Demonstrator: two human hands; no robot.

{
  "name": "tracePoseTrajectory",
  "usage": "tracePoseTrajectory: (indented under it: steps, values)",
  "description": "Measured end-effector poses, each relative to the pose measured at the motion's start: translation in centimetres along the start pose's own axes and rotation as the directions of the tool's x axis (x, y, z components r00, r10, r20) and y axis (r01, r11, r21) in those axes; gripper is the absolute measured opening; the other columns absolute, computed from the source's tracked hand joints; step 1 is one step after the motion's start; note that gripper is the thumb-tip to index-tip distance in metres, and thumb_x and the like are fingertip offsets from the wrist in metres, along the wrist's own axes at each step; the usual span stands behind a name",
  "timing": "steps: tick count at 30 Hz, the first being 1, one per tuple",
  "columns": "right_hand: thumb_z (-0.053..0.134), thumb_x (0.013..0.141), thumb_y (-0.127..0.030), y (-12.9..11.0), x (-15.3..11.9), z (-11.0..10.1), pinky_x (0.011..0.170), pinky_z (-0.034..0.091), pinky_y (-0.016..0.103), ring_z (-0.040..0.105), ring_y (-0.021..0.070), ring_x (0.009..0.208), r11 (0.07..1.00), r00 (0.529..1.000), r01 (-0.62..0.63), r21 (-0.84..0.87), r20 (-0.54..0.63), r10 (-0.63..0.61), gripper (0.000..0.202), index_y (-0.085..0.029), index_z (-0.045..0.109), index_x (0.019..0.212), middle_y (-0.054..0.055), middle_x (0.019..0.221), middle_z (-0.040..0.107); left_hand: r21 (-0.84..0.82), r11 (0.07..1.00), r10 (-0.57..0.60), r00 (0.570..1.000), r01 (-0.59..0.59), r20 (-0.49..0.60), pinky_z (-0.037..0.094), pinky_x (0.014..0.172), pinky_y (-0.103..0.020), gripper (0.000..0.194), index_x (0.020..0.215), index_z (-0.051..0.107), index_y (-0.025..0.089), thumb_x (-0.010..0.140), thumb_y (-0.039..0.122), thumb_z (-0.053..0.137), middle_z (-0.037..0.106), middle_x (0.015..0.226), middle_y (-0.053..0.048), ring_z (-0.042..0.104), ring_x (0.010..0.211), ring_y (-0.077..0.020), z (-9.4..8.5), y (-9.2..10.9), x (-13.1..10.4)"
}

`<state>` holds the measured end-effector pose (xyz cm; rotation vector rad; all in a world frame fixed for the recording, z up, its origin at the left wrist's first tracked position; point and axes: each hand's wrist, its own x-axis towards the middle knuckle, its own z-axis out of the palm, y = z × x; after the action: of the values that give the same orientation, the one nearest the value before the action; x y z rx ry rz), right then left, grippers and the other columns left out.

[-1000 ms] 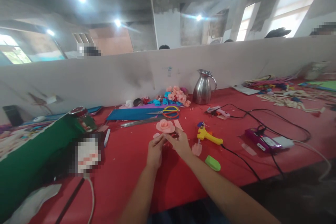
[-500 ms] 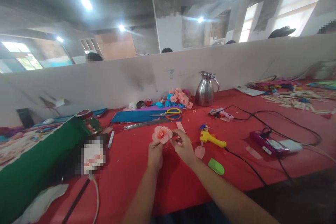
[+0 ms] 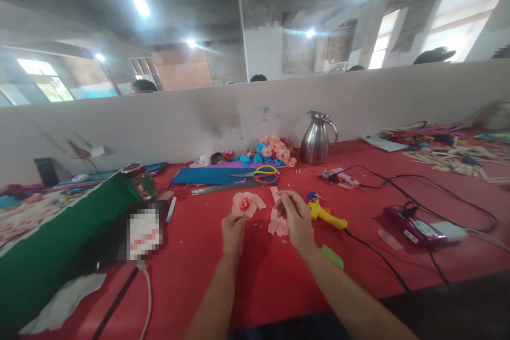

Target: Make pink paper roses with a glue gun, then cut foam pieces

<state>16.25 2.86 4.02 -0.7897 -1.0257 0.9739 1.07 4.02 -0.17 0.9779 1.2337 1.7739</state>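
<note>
My left hand (image 3: 232,236) is closed around the underside of a pink paper rose (image 3: 244,205), which faces up with its outer petals spread. A loose-looking petal sticks out on the flower's right side. Apart from the flower, my right hand (image 3: 298,219) has its fingers drawn together; whether anything is between them is hidden. Below its fingertips lie pink paper petals (image 3: 278,226) and a pink strip (image 3: 274,192) on the red tabletop (image 3: 255,276). Just right of that hand rests a yellow hot glue gun (image 3: 329,215), and a green piece (image 3: 332,256) lies partly behind my wrist.
Scissors (image 3: 258,173) lie on blue sheets (image 3: 211,176), with finished pink roses (image 3: 277,149) behind. A steel jug (image 3: 314,141) stands by the partition. Cords run to a purple power strip (image 3: 412,226) at right. A green-sided box (image 3: 59,239) and a jar (image 3: 139,180) are left.
My right hand has left the flower's edge and moved right, over the petals and nearer the glue gun. My left hand still holds the rose. The view has shifted slightly.
</note>
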Motion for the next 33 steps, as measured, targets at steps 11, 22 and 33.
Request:
tracePoseTrajectory:
  steps: [11, 22, 33]
  values:
    - [0.056, 0.08, -0.046, -4.4, 1.7, -10.1, 0.045, 0.034, 0.022, 0.044, 0.0103, 0.045, 0.93, 0.955, 0.081, -0.358, -0.24, -0.176, 0.031, -0.018, 0.059, 0.066, -0.003, 0.053, 0.053, -0.07, 0.996, 0.036, 0.965, -0.056, -0.26, 0.05, 0.08, -0.03, 0.02, 0.077, 0.076, 0.016, 0.058, 0.022, 0.076, 0.072, 0.071, -0.001, 0.065, 0.076, -0.016, -0.9, 0.4, 0.9]
    - [0.051, 0.075, -0.016, 0.1, 1.0, -14.4, 0.083, 0.038, 0.036, 0.056, 0.0278, 0.102, -0.12, 0.984, 0.087, -0.989, 0.066, 0.165, 0.044, -0.016, 0.057, 0.118, 0.012, 0.107, 0.065, 0.016, 0.995, 0.097, 0.985, -0.096, -0.142, 0.049, 0.087, -0.034, 0.025, 0.083, 0.076, 0.017, 0.061, 0.029, 0.076, 0.075, 0.082, -0.004, 0.067, 0.083, -0.0193, -1.4, 0.2, 0.9]
    - [0.046, 0.083, -0.02, -1.9, 3.3, -12.6, 0.065, 0.04, 0.03, 0.064, 0.0252, 0.083, -0.061, 0.991, -0.005, -0.998, -0.013, 0.131, 0.034, -0.014, 0.055, 0.115, 0.014, 0.094, 0.067, -0.129, 0.985, -0.131, 0.985, 0.116, -0.114, 0.046, 0.06, -0.023, 0.029, 0.074, 0.075, 0.014, 0.051, 0.033, 0.081, 0.071, 0.065, -0.005, 0.061, 0.061, -0.0121, -1.3, 1.4, 0.8]
